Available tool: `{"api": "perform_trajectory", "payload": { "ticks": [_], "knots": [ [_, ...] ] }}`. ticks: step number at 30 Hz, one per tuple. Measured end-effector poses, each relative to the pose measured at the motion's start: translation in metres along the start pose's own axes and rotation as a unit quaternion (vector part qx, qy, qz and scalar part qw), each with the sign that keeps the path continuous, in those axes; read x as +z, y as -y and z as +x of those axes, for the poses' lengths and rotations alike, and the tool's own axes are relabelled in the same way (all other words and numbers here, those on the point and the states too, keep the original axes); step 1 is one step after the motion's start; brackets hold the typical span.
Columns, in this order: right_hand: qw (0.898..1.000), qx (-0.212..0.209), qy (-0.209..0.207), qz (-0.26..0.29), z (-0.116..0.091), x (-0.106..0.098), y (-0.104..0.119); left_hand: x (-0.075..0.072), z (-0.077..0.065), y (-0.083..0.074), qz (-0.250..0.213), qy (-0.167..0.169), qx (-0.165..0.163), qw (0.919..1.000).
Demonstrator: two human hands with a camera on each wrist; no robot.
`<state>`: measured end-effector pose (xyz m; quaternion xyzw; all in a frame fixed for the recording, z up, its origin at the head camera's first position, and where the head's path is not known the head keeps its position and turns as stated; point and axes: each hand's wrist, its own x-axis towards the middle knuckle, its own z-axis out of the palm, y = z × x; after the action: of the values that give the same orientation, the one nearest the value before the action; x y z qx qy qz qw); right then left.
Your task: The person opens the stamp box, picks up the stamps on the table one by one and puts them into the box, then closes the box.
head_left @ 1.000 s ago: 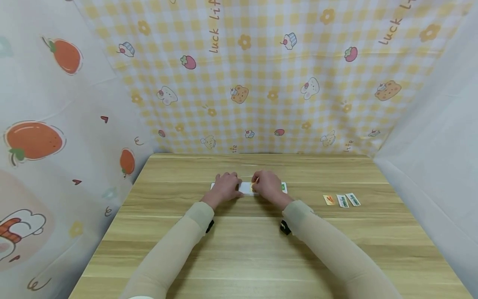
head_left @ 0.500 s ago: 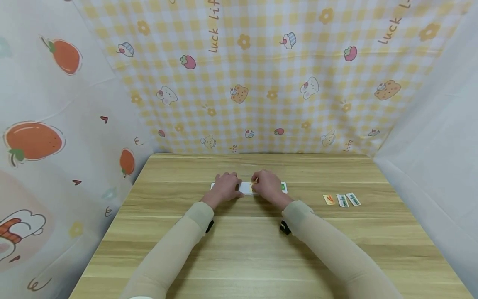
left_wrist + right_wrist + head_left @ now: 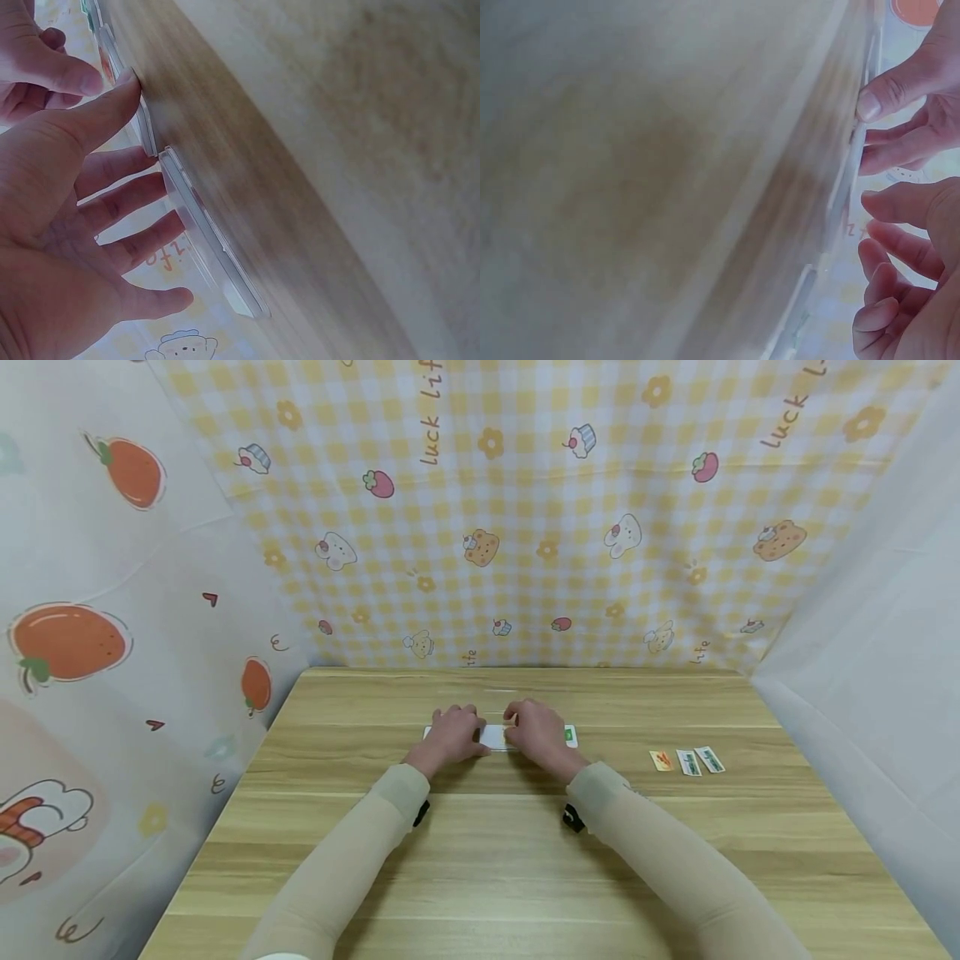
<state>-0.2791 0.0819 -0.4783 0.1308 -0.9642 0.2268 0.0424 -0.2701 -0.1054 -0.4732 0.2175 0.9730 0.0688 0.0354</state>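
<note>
White, glossy flat plates (image 3: 492,737) lie end to end in a row toward the back of the wooden table. My left hand (image 3: 453,732) holds the middle plate, thumb at its near edge and fingertips toward its far side. Over that plate's right part is my right hand (image 3: 540,733), fingers loosely bent, with a gap between thumb and index finger in the right wrist view. A small yellow-orange piece (image 3: 506,735) shows on the plate beside the right fingertips, mostly hidden by them. A green patch (image 3: 569,735) marks the right-hand plate.
On the table's right side lie an orange printed card (image 3: 661,761) and two white-and-green printed cards, one (image 3: 688,762) beside the other (image 3: 709,759). A yellow checked cloth (image 3: 487,527) hangs behind the table, with white cloths at both sides.
The right thumb and fingers have parted and lifted slightly from the yellow-orange piece, which they pinched a second ago. The left hand has stayed in place.
</note>
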Motion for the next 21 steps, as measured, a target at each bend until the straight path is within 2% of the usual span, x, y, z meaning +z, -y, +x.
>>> {"api": "perform_trajectory", "payload": {
  "ticks": [5, 13, 21],
  "knots": [
    [1.000, -0.013, -0.004, 0.004, -0.001, -0.007, 0.001, 0.000, -0.001, 0.000, 0.004, -0.001, 0.003, 1.0000],
    [1.000, -0.017, 0.016, 0.007, -0.010, -0.026, 0.002, -0.004, 0.000, -0.001, -0.009, -0.004, 0.010, 0.9999],
    [0.999, -0.028, 0.013, -0.025, -0.021, -0.036, -0.004, -0.004, -0.001, -0.002, -0.017, -0.002, 0.009, 0.9998]
  ]
}}
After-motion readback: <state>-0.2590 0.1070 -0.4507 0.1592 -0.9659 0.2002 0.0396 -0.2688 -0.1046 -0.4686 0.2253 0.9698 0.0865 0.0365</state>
